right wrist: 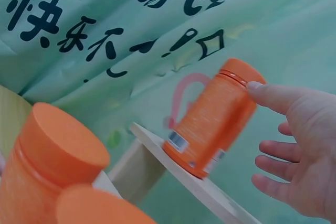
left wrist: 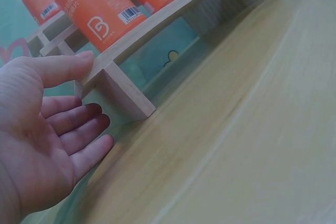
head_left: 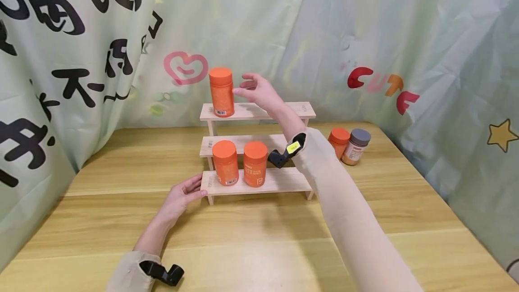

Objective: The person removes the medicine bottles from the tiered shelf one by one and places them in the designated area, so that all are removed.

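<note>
Orange cylindrical plastic bottle with ridged-neck orange lid [head_left: 221, 93]: upright near the left end of the top step of a pale wooden three-step rack [head_left: 275, 142], upper centre of head view. Two similar orange bottles [head_left: 225, 164] stand on the lowest step; a small grey-lidded bottle [head_left: 354, 148] stands on the wood-grain tabletop [head_left: 251, 242], right of centre. The beige right sleeve [head_left: 348, 197] crosses before the rack's right side. Right hand [head_left: 259, 93]: fingers parted, nothing grasped; thumb at the bottle's side, contact unclear. Left hand [head_left: 178, 198]: thumb against the lowest step's left edge, fingers loosely extended. Top board runs rightward beyond the bottle; tabletop spreads across lower centre between the arms.
</note>
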The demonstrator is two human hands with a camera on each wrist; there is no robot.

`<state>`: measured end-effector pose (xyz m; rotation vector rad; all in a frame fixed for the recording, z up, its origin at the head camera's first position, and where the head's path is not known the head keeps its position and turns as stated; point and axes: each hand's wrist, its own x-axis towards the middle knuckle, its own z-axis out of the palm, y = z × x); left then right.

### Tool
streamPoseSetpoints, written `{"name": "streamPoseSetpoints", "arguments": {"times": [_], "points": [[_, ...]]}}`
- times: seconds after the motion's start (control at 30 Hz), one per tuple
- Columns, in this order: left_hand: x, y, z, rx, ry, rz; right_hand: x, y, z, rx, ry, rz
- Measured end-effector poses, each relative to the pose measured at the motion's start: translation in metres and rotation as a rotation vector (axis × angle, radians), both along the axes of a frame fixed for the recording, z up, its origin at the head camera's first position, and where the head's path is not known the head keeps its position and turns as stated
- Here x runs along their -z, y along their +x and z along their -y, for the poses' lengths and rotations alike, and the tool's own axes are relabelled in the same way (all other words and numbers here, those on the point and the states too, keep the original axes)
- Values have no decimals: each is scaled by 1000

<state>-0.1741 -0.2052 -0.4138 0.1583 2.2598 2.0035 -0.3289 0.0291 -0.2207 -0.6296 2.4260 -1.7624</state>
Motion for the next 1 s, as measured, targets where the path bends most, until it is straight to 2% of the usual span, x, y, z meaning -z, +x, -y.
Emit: {"name": "streamPoseSetpoints", "arguments": {"times": [0.43, 0.63, 0.83, 1.0], "points": [[1, -2, 0, 11, -1, -3, 5, 1, 39, 10, -21, -13], [0, 0, 0, 9, -3, 6, 10, 0, 42, 36, 15, -14], [-1, 0, -1, 4, 4, 15, 11, 3, 42, 57, 77, -88], [-1, 0, -1, 8, 6, 13, 11, 4, 37, 53, 80, -127]]}}
